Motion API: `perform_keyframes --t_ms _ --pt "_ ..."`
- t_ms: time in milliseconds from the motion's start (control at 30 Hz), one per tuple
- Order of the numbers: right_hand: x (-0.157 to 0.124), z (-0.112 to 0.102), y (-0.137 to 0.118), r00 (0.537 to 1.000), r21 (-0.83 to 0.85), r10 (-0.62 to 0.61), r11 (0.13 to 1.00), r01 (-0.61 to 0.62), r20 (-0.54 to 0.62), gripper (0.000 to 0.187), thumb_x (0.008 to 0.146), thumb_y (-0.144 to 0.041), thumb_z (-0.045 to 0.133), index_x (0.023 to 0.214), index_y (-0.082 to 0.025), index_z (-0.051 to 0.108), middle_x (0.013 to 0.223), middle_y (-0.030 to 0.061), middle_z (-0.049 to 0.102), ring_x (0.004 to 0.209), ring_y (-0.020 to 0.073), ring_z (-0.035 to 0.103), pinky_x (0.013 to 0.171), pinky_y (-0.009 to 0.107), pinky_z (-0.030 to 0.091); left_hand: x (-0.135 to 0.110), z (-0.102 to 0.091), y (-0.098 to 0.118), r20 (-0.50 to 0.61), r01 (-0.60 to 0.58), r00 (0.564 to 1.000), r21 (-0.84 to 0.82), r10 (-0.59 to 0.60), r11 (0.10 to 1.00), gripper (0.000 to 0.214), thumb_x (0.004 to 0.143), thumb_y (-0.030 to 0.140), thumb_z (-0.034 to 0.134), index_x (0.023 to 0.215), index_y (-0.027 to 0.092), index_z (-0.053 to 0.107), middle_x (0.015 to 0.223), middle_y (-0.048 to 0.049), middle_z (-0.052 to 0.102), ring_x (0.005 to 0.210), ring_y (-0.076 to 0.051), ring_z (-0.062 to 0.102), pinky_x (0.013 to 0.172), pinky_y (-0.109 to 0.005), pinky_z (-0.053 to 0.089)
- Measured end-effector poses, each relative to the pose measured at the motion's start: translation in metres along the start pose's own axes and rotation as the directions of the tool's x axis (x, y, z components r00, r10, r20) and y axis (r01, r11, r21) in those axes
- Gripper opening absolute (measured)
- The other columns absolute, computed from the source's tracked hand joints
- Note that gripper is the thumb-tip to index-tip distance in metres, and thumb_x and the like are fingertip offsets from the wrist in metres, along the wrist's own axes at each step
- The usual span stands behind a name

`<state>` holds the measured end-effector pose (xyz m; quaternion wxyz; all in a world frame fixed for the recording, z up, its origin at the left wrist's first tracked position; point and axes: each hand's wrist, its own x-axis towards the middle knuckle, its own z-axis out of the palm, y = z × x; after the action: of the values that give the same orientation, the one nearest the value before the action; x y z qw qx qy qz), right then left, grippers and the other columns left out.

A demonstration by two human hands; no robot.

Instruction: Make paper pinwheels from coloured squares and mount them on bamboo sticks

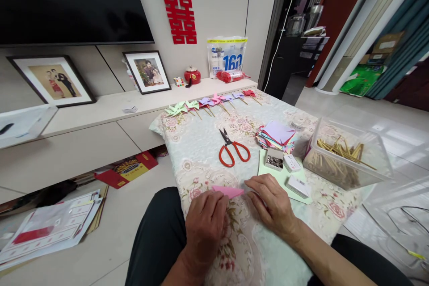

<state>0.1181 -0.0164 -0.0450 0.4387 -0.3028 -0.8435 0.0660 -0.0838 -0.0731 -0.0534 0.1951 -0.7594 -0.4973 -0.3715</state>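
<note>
A pink folded paper [232,191] with a pointed right end lies on the flowered tablecloth in front of me. The fingers of my left hand [207,216] are closed over its left part and hide that part. Just right of the paper's tip is my right hand [271,199], its thumb and fingers apart with nothing between them. Beyond the paper lie scissors [231,147] with red handles, blades slightly parted. A small open box of metal pins [275,159] stands on a pale green sheet [264,167], beside two small white boxes [298,186].
A stack of coloured paper squares [277,132] sits behind the pin box. On the right is a clear plastic bin [335,174] of thin sticks [345,149]. Several paper pinwheels on sticks [217,98] line the far edge, before a low cabinet [144,103].
</note>
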Motion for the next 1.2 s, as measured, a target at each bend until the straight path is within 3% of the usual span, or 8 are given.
perform_keyframes --t_ms 100,367,533,700,900,1200 --pt "-0.001 0.002 0.001 1.000 0.001 0.000 1.000 0.000 0.017 0.029 0.093 -0.003 0.053 0.119 -0.016 0.061 0.097 0.0110 0.067 0.084 0.0215 0.060 0.071 0.036 0.052 -0.005 -0.002 0.001 0.081 -0.055 0.995 0.006 0.054 0.998 0.012 0.090 0.007 0.059 0.096 0.014 0.068 0.084 -0.0078 0.072 0.081 -0.024 0.063 0.072 -0.038 0.053" --pt "-0.004 0.003 -0.002 0.993 -0.003 -0.017 1.000 0.017 0.115 0.027 0.095 -0.005 0.049 0.116 -0.015 0.063 0.098 0.0113 0.068 0.085 0.0208 0.062 0.072 0.034 0.055 -0.019 -0.003 0.003 0.235 -0.024 0.971 -0.094 0.046 0.995 0.016 0.093 0.011 0.054 0.097 0.013 0.069 0.087 -0.0093 0.069 0.083 -0.024 0.064 0.074 -0.039 0.058" --pt "-0.005 0.008 -0.007 0.955 -0.042 -0.120 0.990 0.136 0.273 0.031 0.094 -0.004 0.046 0.119 -0.013 0.063 0.111 0.0150 0.069 0.102 0.0259 0.062 0.082 0.042 0.053 -0.024 -0.007 0.004 0.248 -0.058 0.966 -0.083 0.077 0.995 0.021 0.092 0.010 0.054 0.107 0.010 0.068 0.096 -0.0123 0.072 0.090 -0.026 0.066 0.079 -0.043 0.059" --pt "-0.007 0.012 -0.011 0.895 -0.049 -0.173 0.976 0.211 0.411 0.024 0.100 -0.010 0.046 0.117 -0.013 0.063 0.112 0.0129 0.071 0.107 0.0232 0.062 0.092 0.042 0.049 -0.024 -0.012 0.003 0.236 -0.076 0.967 -0.093 0.096 0.993 0.024 0.093 0.011 0.051 0.110 0.009 0.068 0.101 -0.0130 0.073 0.095 -0.026 0.068 0.084 -0.042 0.059" --pt "-0.006 0.012 -0.015 0.868 -0.093 -0.175 0.965 0.245 0.465 0.021 0.102 -0.012 0.046 0.114 -0.013 0.063 0.108 0.0120 0.070 0.103 0.0230 0.062 0.093 0.042 0.046 -0.028 -0.014 0.002 0.242 -0.090 0.965 -0.065 0.103 0.994 0.027 0.092 0.012 0.052 0.113 0.010 0.069 0.115 -0.0139 0.074 0.112 -0.030 0.066 0.097 -0.047 0.054" --pt "-0.004 0.004 -0.023 0.829 -0.138 -0.126 0.962 0.237 0.545 0.020 0.097 -0.014 0.057 0.116 -0.018 0.063 0.112 0.0110 0.068 0.108 0.0247 0.061 0.093 0.042 0.048 -0.036 -0.023 0.000 0.292 -0.086 0.952 -0.022 0.089 0.996 0.034 0.092 0.017 0.051 0.121 0.016 0.068 0.125 -0.0072 0.072 0.119 -0.029 0.063 0.104 -0.047 0.044"
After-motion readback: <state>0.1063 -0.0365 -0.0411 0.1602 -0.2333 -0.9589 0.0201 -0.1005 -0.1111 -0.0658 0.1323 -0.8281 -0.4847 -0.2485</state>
